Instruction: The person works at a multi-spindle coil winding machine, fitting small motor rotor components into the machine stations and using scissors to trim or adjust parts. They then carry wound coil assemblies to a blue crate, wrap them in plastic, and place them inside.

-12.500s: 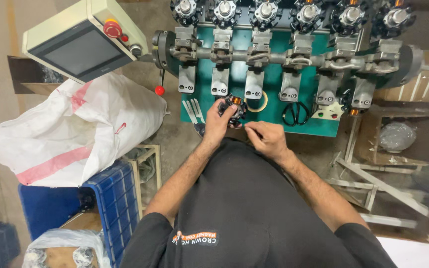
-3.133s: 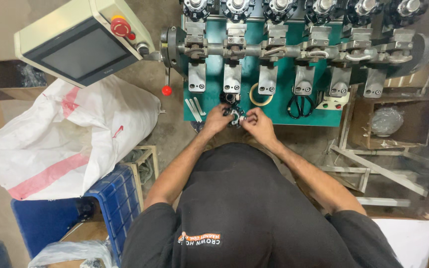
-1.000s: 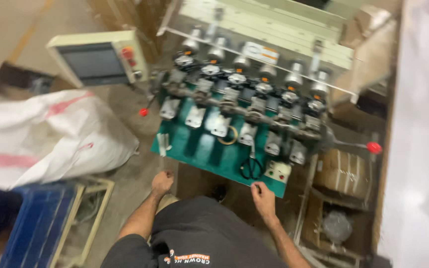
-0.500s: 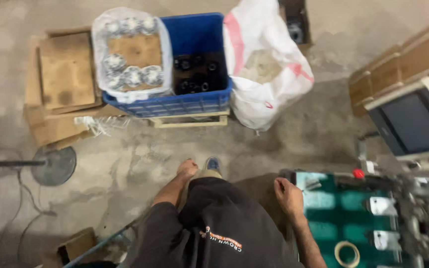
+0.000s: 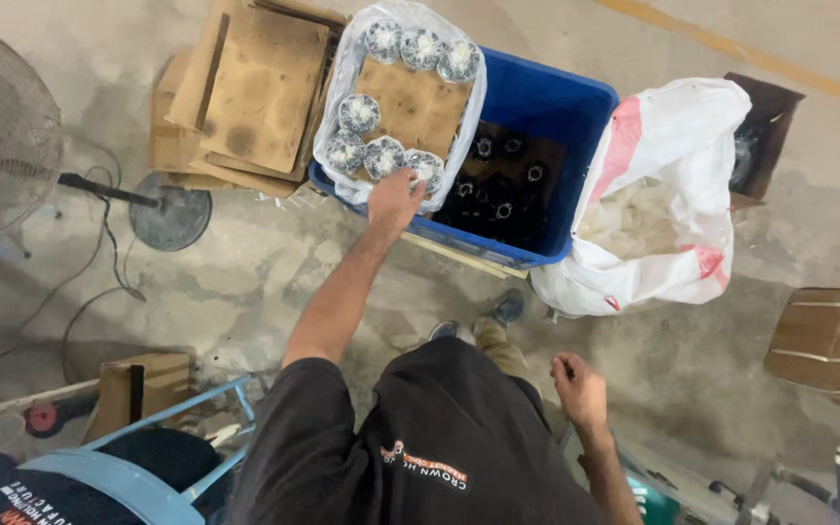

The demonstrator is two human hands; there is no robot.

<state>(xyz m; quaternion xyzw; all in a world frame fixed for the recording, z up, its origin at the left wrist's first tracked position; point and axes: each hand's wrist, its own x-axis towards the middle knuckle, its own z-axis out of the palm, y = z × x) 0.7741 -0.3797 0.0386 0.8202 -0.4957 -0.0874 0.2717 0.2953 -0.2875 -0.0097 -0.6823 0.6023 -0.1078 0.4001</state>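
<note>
My left hand reaches forward, its fingers on a white wound spool at the near edge of a clear plastic bag. The bag holds several such spools on a cardboard sheet and lies over the left end of a blue crate. Dark bobbins fill the crate's uncovered part. Whether the fingers grip the spool is unclear. My right hand hangs at my side, fingers curled, with nothing visible in it.
A white sack with red stripes leans against the crate's right side. Flattened cardboard lies left of the crate. A floor fan with its round base stands left. A blue chair is behind me; cardboard boxes are right.
I have turned away from the green machine to the crate. My left hand has gone from my side out to the bag of spools; my right hand has dropped off the machine.
</note>
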